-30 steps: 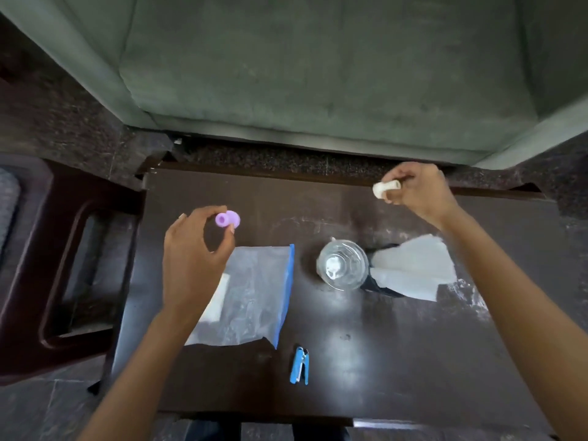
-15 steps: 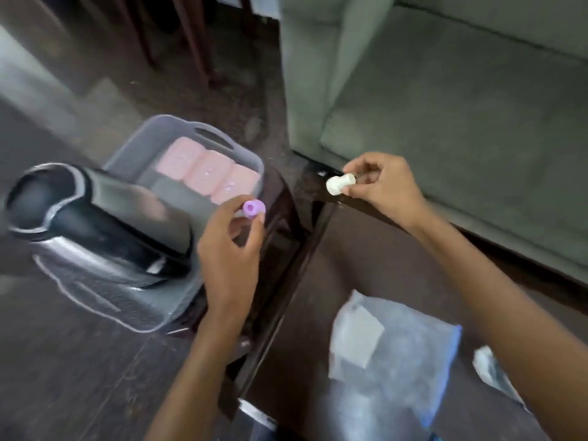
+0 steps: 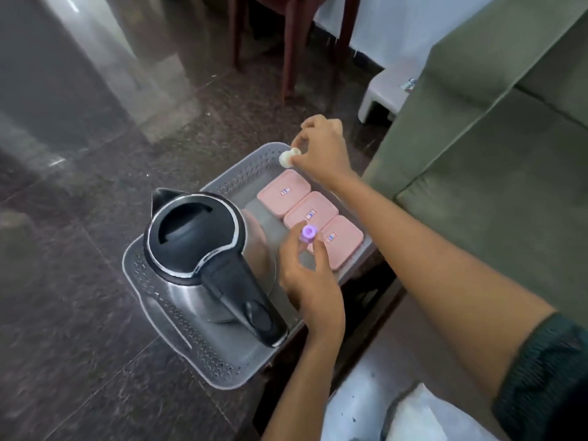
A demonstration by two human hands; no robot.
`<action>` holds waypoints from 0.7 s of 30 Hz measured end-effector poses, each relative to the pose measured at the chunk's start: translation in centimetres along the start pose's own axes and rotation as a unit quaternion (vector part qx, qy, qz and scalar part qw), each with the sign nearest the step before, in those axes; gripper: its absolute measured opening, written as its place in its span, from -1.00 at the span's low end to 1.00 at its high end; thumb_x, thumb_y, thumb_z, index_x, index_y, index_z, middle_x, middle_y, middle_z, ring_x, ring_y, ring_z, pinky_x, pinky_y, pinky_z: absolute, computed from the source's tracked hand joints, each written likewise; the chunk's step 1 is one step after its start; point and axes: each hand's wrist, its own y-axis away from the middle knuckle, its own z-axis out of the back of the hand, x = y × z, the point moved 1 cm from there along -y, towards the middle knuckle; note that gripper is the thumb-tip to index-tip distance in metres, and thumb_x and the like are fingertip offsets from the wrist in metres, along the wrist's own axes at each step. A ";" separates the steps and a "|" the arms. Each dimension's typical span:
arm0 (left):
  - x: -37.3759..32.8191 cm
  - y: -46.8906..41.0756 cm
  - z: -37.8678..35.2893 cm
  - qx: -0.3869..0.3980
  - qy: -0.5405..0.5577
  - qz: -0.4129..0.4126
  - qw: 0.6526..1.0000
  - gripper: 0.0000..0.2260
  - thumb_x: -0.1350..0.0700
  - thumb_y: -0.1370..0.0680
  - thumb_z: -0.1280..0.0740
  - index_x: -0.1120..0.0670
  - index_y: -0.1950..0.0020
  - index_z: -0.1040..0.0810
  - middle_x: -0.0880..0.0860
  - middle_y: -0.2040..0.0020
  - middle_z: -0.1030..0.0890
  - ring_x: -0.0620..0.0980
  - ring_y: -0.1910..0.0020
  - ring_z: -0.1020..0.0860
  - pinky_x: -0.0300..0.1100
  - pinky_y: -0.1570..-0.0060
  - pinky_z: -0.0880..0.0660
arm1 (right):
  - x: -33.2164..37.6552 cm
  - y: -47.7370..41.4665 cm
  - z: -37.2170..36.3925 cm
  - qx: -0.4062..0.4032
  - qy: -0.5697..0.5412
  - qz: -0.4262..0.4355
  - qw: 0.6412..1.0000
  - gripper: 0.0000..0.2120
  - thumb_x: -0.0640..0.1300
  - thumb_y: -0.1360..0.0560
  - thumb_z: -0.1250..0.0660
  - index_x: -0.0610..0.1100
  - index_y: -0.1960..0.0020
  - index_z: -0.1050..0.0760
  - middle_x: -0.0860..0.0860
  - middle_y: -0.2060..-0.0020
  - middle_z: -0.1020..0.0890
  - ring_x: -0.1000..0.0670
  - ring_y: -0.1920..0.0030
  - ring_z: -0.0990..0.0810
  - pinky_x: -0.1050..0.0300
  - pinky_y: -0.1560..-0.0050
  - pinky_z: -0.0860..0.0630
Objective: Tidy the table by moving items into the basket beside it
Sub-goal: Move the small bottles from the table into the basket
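Note:
A grey perforated basket [image 3: 178,335] stands on the floor left of the dark table. Inside it are a steel kettle with a black lid and handle [image 3: 203,249] and three pink lidded boxes [image 3: 310,214]. My left hand [image 3: 307,281] pinches a small purple spool [image 3: 308,233] above the nearest pink box. My right hand [image 3: 321,151] pinches a small white spool [image 3: 288,156] above the basket's far rim.
A green sofa [image 3: 496,148] fills the right side. The dark table's corner [image 3: 391,329] shows at the lower right with a clear plastic bag [image 3: 423,418] on it. A white stool [image 3: 388,90] and dark chair legs [image 3: 291,43] stand behind the basket on the stone floor.
My view has swung left from the table to the basket. Both hands carried their spools leftward and now hold them over the basket.

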 end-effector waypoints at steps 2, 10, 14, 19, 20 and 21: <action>0.7 -1.4 -0.6 -0.039 0.028 0.024 0.999 -0.79 0.24 -0.47 -0.38 0.04 -0.07 -0.58 0.07 0.00 -0.66 -0.05 0.00 -0.61 -0.13 -0.08 -0.51 | 0.8 -1.2 -1.4 0.033 0.077 0.024 0.996 -0.81 -0.12 -0.40 -0.35 -0.15 0.02 -0.62 -0.01 -0.21 -0.48 -0.12 -0.29 -0.29 -0.01 -0.18 -0.37; 1.2 -2.2 -2.0 -0.074 0.063 0.030 0.995 -0.78 0.18 -0.46 -0.35 0.13 -0.10 -0.58 0.08 -0.01 -0.65 -0.09 0.04 -0.59 -0.21 -0.03 -0.50 | 2.7 -3.2 -5.5 0.133 0.304 0.105 0.938 -0.71 -0.21 -0.48 -0.24 -0.18 -0.19 -0.51 -0.07 -0.22 -0.49 -0.19 -0.40 -0.18 -0.08 -0.22 -0.30; 1.2 -2.3 -2.3 -0.077 0.068 0.063 0.993 -0.77 0.36 -0.47 -0.35 0.13 -0.08 -0.57 0.06 0.08 -0.62 -0.22 0.16 -0.57 -0.48 0.17 -0.43 | 3.1 -3.8 -5.7 0.143 0.319 0.106 0.931 -0.68 -0.17 -0.49 -0.28 -0.17 -0.23 -0.46 -0.09 -0.22 -0.51 -0.15 -0.34 -0.26 -0.08 -0.20 -0.33; 1.3 -2.8 -2.7 -0.080 0.080 0.107 0.988 -0.81 0.30 -0.48 -0.36 0.11 -0.06 -0.59 0.11 0.07 -0.64 -0.07 0.18 -0.60 -0.35 0.16 -0.49 | 3.7 -3.6 -1.4 0.106 0.255 0.100 0.956 -0.69 -0.12 -0.40 -0.38 -0.16 -0.12 -0.54 -0.14 -0.14 -0.53 -0.19 -0.27 -0.34 -0.06 -0.14 -0.39; 1.3 -2.8 -2.9 -0.084 0.077 0.109 0.988 -0.82 0.28 -0.49 -0.36 0.09 -0.05 -0.59 0.12 0.06 -0.65 -0.05 0.18 -0.60 -0.33 0.15 -0.50 | 3.6 -3.2 -0.1 0.101 0.208 0.095 0.968 -0.79 -0.15 -0.40 -0.37 -0.14 -0.03 -0.59 -0.14 -0.06 -0.57 -0.17 -0.20 -0.42 -0.02 -0.09 -0.43; 1.2 -3.0 -3.0 -0.089 0.074 0.107 0.988 -0.83 0.27 -0.49 -0.36 0.09 -0.05 -0.60 0.13 0.05 -0.65 -0.03 0.18 -0.59 -0.34 0.15 -0.49 | 3.3 -2.6 1.2 0.126 0.145 0.087 0.977 -0.87 -0.18 -0.38 -0.38 -0.09 0.09 -0.62 -0.13 0.04 -0.61 -0.11 -0.09 -0.51 0.04 -0.03 -0.46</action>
